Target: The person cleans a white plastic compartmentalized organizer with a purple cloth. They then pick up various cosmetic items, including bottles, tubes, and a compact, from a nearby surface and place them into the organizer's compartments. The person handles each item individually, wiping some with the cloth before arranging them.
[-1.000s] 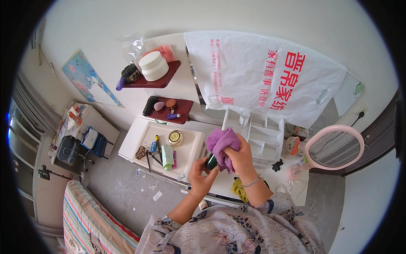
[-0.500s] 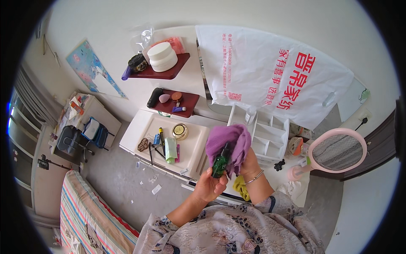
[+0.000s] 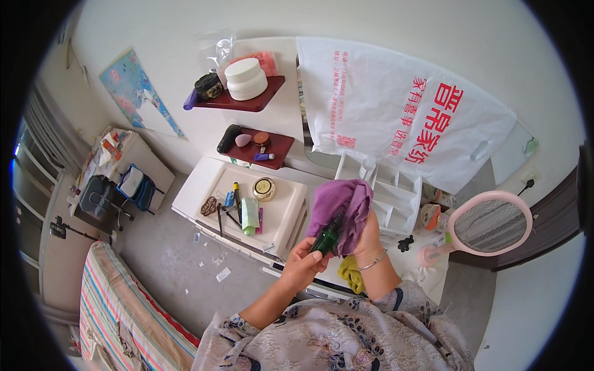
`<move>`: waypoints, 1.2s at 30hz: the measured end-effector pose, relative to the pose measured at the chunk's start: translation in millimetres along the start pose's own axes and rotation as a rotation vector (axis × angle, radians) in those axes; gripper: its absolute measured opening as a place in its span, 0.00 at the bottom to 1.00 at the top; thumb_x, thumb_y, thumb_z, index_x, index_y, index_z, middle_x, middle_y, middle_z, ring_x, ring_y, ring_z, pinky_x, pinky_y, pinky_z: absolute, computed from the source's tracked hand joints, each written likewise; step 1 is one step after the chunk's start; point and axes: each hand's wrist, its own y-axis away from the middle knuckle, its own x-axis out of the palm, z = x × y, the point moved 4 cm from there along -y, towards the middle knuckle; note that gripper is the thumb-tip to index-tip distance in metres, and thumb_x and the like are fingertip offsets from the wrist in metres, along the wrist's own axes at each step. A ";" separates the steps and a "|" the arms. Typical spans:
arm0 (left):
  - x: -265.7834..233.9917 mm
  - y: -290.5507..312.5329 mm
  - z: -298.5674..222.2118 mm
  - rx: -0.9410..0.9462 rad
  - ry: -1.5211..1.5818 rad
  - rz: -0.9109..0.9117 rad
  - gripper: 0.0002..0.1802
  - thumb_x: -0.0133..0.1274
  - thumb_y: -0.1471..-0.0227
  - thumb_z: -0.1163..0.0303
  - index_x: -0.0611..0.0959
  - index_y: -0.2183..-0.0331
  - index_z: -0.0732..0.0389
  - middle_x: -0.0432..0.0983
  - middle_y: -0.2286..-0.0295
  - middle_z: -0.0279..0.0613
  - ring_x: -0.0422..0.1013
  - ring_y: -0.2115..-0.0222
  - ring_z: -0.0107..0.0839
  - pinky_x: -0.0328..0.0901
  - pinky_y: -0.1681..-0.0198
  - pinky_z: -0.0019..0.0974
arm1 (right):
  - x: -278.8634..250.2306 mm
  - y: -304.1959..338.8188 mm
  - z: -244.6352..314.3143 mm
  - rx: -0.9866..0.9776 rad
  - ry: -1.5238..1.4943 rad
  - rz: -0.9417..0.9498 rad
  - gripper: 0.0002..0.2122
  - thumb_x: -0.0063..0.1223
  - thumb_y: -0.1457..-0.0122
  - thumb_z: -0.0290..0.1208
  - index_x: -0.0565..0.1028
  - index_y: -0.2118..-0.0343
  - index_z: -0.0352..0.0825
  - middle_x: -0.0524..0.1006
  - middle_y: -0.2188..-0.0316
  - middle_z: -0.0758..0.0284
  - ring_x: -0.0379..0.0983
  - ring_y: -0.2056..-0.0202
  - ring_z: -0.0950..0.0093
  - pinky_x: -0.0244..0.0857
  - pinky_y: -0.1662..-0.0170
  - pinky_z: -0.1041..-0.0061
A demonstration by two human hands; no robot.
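Note:
My left hand (image 3: 301, 263) is closed round a small dark green dropper bottle (image 3: 325, 240), which tilts up to the right. A purple cloth (image 3: 339, 204) is bunched in my right hand (image 3: 366, 240), its folds hanging behind and beside the bottle's black top. The cloth touches the bottle; most of my right fingers are hidden under it. Both hands are held above the front edge of the white dresser. Below my right wrist, a yellow-green cloth (image 3: 351, 274) lies at the dresser's edge.
Left of my hands, a beige tray-like top (image 3: 291, 216) bears a round gold-lidded jar (image 3: 264, 188), a pale green tube (image 3: 250, 215) and several pencils. Behind stands a white divided organizer (image 3: 390, 207). A pink electric swatter (image 3: 489, 224) rises at right; two dark red shelves (image 3: 272, 147) jut from the wall.
The bottle has tilted further to the right, its top now against the purple cloth. My right hand has brought the cloth's folds round beside it. The view has shifted slightly.

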 end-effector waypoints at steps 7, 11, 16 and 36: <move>-5.1 1.6 -9.6 0.268 -0.317 -0.181 0.18 0.58 0.55 0.80 0.71 0.61 0.63 0.74 0.67 0.39 0.69 0.69 0.23 0.64 0.69 0.27 | 5.1 -5.0 -9.1 -0.014 0.402 -0.007 0.13 0.47 0.41 0.33 0.71 0.56 0.33 0.76 0.64 0.68 0.74 0.66 0.77 0.70 0.59 0.77; 3.4 -4.5 -17.8 0.482 -0.397 -0.163 0.20 0.58 0.55 0.83 0.70 0.60 0.63 0.72 0.62 0.39 0.70 0.62 0.25 0.66 0.63 0.27 | 1.4 -10.5 -17.6 0.037 -0.027 0.004 0.18 0.42 0.39 0.41 0.69 0.54 0.33 0.76 0.61 0.64 0.75 0.62 0.68 0.70 0.56 0.69; -2.3 -9.8 -21.1 0.671 -0.692 -0.379 0.23 0.59 0.60 0.83 0.71 0.60 0.63 0.72 0.64 0.40 0.68 0.69 0.24 0.65 0.68 0.28 | -8.3 10.8 -30.8 -0.150 0.258 0.106 0.23 0.34 0.38 0.49 0.65 0.49 0.33 0.75 0.64 0.65 0.73 0.64 0.73 0.70 0.60 0.72; 12.6 -47.5 -11.3 -0.131 -0.112 0.058 0.20 0.46 0.44 0.51 0.75 0.66 0.61 0.73 0.75 0.40 0.67 0.80 0.27 0.57 0.82 0.29 | -25.4 -5.0 1.0 0.117 0.600 0.103 0.26 0.59 0.53 0.28 0.65 0.49 0.34 0.72 0.60 0.73 0.69 0.61 0.82 0.65 0.56 0.80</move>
